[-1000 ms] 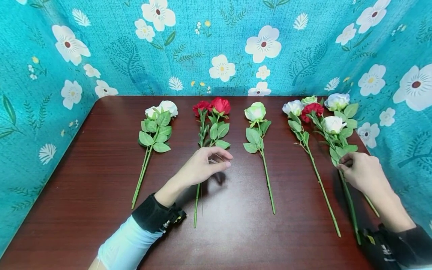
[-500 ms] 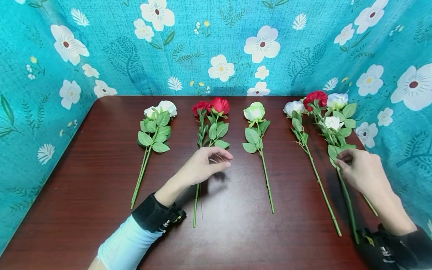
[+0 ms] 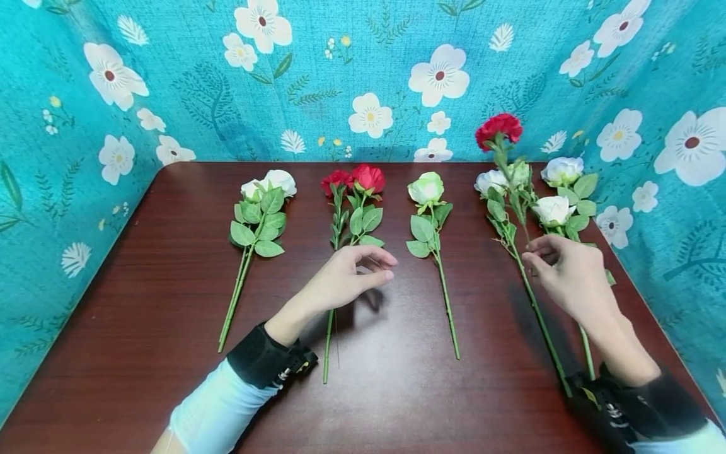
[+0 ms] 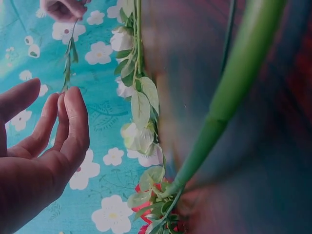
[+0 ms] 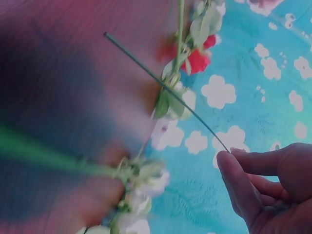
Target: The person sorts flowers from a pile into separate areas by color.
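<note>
Glossy wooden table (image 3: 142,353); right hand (image 3: 567,274) pinches thin-stemmed red carnation (image 3: 499,128).

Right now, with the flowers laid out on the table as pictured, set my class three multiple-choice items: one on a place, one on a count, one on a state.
1. Where does the left hand hover?
A. above the stems of the red pair
B. above the white pair
C. off the table

2. How many red blooms show in all?
A. one
B. two
C. three

3. How is the red carnation placed?
A. flat on the table
B. raised upright, its stem pinched by the right hand
C. held by both hands

Answers
1. A: in the head view the hand sits over the two stems below the red blooms.
2. C: two lie side by side, and one is lifted at the right.
3. B: its bloom stands against the backdrop, with thumb and fingers closed on the thin stem.
</note>
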`<state>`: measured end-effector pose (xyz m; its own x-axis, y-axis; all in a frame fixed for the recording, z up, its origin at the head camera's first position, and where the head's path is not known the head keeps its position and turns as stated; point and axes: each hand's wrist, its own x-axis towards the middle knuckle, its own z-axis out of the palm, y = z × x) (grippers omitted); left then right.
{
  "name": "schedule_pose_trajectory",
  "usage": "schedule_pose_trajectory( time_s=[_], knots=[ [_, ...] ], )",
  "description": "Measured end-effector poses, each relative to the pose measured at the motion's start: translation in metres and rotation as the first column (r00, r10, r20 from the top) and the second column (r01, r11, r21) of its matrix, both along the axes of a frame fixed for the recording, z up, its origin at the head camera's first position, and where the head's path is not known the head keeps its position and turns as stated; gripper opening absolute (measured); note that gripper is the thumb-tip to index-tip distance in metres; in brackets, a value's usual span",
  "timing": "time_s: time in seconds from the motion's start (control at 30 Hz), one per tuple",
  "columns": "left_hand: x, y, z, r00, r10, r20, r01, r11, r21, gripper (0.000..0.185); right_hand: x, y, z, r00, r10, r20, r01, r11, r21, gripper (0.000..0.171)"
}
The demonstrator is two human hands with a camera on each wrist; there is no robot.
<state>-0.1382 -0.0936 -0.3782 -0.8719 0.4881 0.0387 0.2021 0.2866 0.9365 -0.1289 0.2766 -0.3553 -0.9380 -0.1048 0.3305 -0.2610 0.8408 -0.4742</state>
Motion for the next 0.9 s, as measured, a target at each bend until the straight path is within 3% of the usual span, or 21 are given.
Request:
schedule_pose_trajectory(
  time_s=[0.33,0.6,0.9],
  knots=[
    [-0.003,0.006,0.0,1.0,-0.003,-0.009,0.003,1.0,0.003,0.021,-0.007,-0.046,-0.002,0.993,0.114,-0.013,-0.115,0.983,-0.144,0.01],
    [-0.006,0.013,0.003,0.999,0.032,-0.031,-0.031,0.999,0.031,0.022,-0.005,-0.079,-0.004,0.981,0.192,-0.004,-0.185,0.934,-0.305,0.008],
    [-0.005,0.022,0.007,0.996,0.091,-0.016,-0.088,0.988,0.124,0.022,0.0,-0.109,-0.005,0.964,0.267,-0.01,-0.25,0.889,-0.383,0.012]
  ],
)
